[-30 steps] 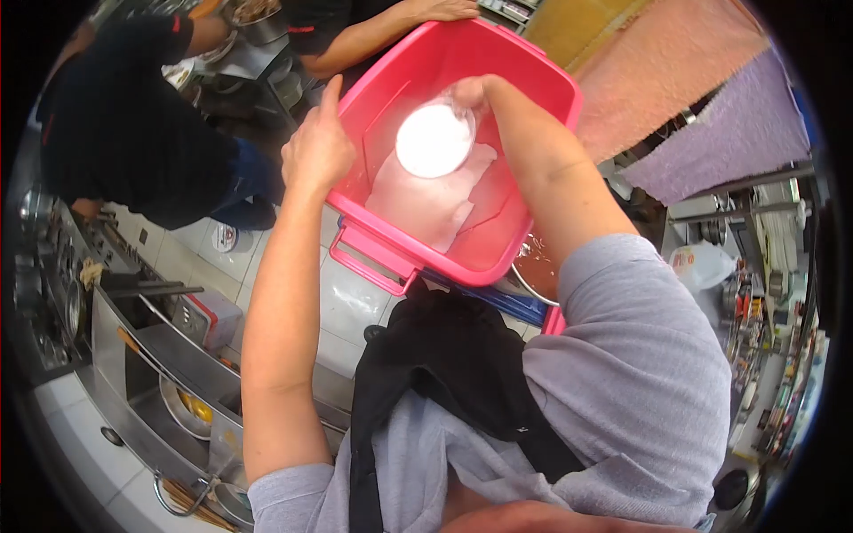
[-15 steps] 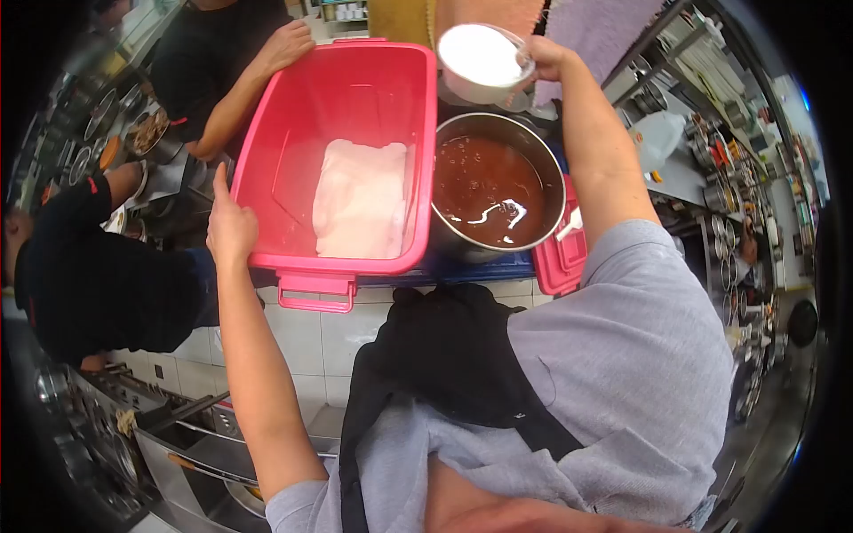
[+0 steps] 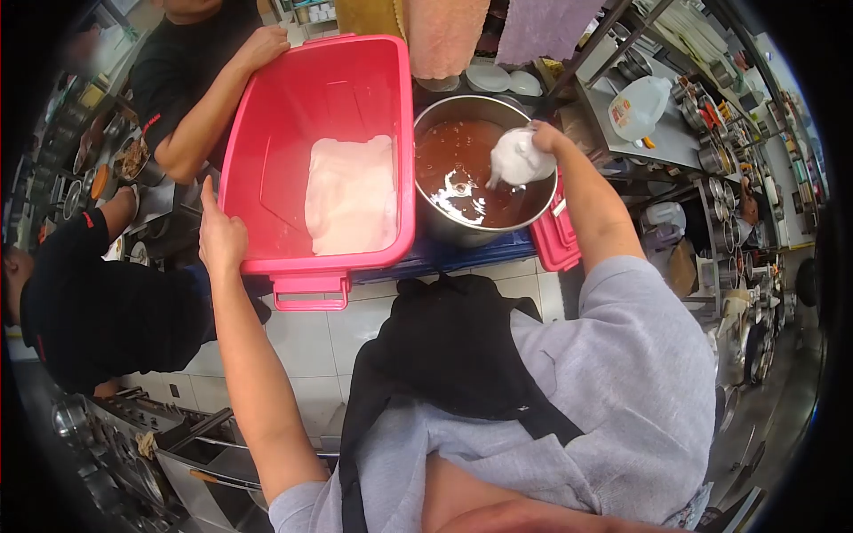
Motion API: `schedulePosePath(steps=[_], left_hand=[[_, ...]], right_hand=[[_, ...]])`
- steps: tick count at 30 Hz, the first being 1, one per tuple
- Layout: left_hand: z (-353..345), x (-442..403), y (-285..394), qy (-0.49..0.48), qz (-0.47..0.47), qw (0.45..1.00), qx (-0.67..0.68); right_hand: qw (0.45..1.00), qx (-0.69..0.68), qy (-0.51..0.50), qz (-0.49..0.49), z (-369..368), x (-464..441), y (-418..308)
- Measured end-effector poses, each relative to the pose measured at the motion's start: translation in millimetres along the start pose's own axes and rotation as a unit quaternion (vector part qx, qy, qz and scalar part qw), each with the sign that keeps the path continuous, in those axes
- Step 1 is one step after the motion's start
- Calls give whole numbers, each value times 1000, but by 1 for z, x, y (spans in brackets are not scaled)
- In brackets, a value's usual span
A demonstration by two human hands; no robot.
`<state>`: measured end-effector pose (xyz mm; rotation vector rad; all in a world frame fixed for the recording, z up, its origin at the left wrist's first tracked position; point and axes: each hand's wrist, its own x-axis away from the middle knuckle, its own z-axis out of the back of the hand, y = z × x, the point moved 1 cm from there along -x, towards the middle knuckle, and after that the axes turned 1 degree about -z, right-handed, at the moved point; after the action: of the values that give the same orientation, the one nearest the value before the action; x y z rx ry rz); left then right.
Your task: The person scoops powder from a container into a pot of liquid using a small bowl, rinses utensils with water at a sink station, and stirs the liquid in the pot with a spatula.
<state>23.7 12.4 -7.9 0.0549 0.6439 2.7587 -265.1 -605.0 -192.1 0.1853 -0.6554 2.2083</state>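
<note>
Now pinching bowl [image 3: 517, 162] in right grip [image 3: 547, 139] above pot [image 3: 460, 233], blue table [image 3: 444, 255], tiled floor [image 3: 304, 342]. Cannot tell about left grip [image 3: 222, 238].

Around the steel pot [image 3: 469, 236], the wall of the pink tub [image 3: 275, 178] blocks 9 o'clock, the orange cloth [image 3: 447, 37] hangs at 12, and the right hand [image 3: 549, 139] with its white bowl [image 3: 518, 158] obstructs 2. A hand could pass at 6, between the pot's rim and the black apron [image 3: 435, 355].

Powder [image 3: 351, 200] is lying inside the tub [image 3: 271, 147], left of the pot [image 3: 464, 234]; above the pot, a bowl [image 3: 526, 155] is hanging.
</note>
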Motion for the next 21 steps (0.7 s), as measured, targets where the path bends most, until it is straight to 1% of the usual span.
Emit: schedulePosePath(steps=[2, 3, 5, 8, 11, 13, 14, 17, 20, 21], left_hand=[[-1, 0, -1, 9, -8, 1000, 2], [1, 0, 0, 9, -10, 1000, 1], [3, 2, 3, -5, 4, 1000, 2], [1, 1, -1, 6, -2, 1000, -5], [1, 0, -1, 1, 4, 1000, -6], [1, 2, 1, 6, 5, 1000, -9], [1, 2, 0, 10, 5, 1000, -12], [-1, 0, -3, 14, 0, 1000, -9], [3, 2, 4, 5, 20, 1000, -6], [2, 1, 2, 6, 21, 1000, -6]], right_hand=[[996, 75, 2, -54, -14, 21, -28], [996, 73, 2, -55, -20, 31, -45], [988, 90, 30, -122, -31, 49, -74], [984, 121, 44, -121, -33, 75, -122], [983, 128, 93, -94, -40, 69, -141], [979, 129, 137, -73, -40, 63, -151], [980, 130, 136, -71, -38, 60, -154], [966, 169, 191, -48, -31, 50, -161], [958, 187, 217, -26, -21, 49, -167], [954, 203, 222, -5, -21, 50, -167]])
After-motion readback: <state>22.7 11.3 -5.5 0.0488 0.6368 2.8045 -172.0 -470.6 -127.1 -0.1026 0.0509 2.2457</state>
